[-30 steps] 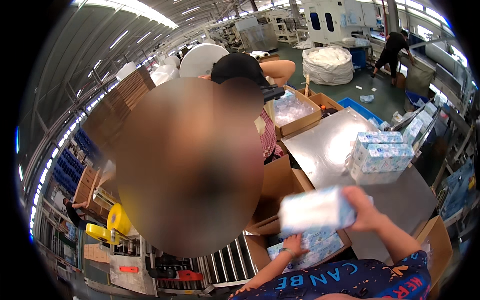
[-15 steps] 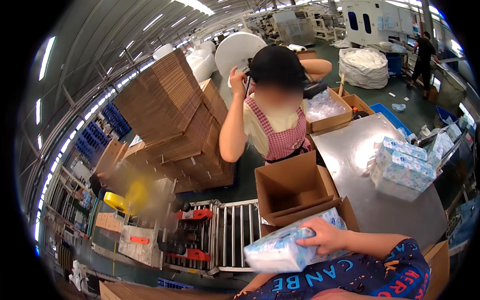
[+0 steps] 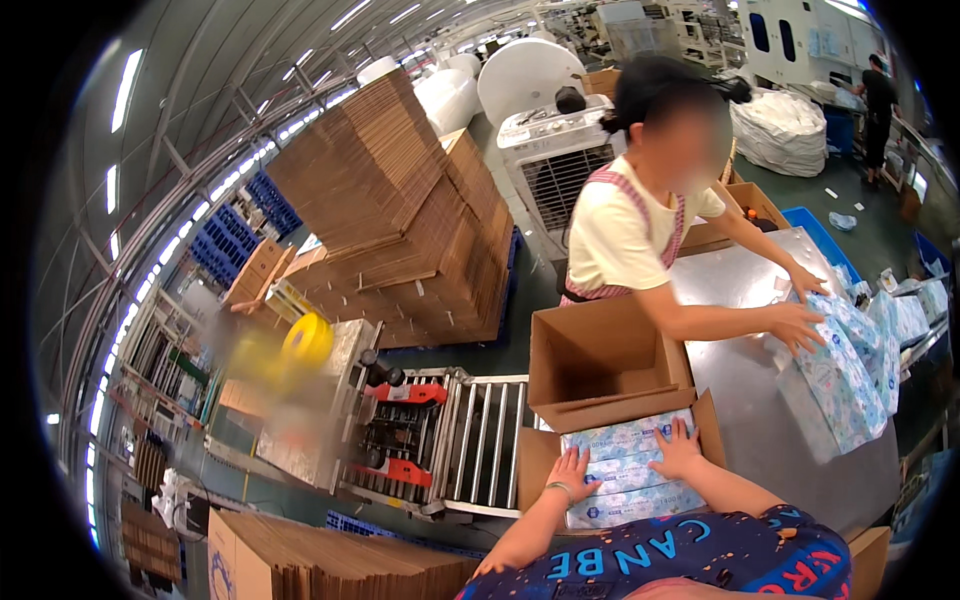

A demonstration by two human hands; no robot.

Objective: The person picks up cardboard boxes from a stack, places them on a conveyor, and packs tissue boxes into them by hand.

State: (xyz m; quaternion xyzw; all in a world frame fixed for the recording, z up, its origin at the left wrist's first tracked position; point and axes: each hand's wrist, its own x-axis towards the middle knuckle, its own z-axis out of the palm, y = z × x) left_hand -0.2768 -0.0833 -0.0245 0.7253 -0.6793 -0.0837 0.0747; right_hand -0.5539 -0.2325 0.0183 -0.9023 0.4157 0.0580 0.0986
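Blue-and-white patterned tissue packs [image 3: 622, 468] lie side by side in an open cardboard box [image 3: 711, 428] right in front of me. My left hand [image 3: 571, 476] rests on the left end of the packs, fingers stretched out. On their right side, my right hand [image 3: 678, 449] lies flat with its fingers spread. Neither hand grips anything. Just beyond stands a second open cardboard box [image 3: 600, 352], its visible inside bare. Across from me a co-worker [image 3: 630, 225] leans over the metal table, both hands on a stack of similar tissue packs [image 3: 842, 375].
A roller conveyor [image 3: 486, 440] runs left from the boxes toward a taping machine with a yellow tape roll [image 3: 308, 340]. Tall stacks of flattened cartons [image 3: 400, 230] stand behind it, more [image 3: 330, 560] at lower left. The metal table [image 3: 735, 350] is at right.
My right hand has let go of the tissue pack, which now lies in the near box. Both my hands now press on the packs. The co-worker has lowered both arms and reached right.
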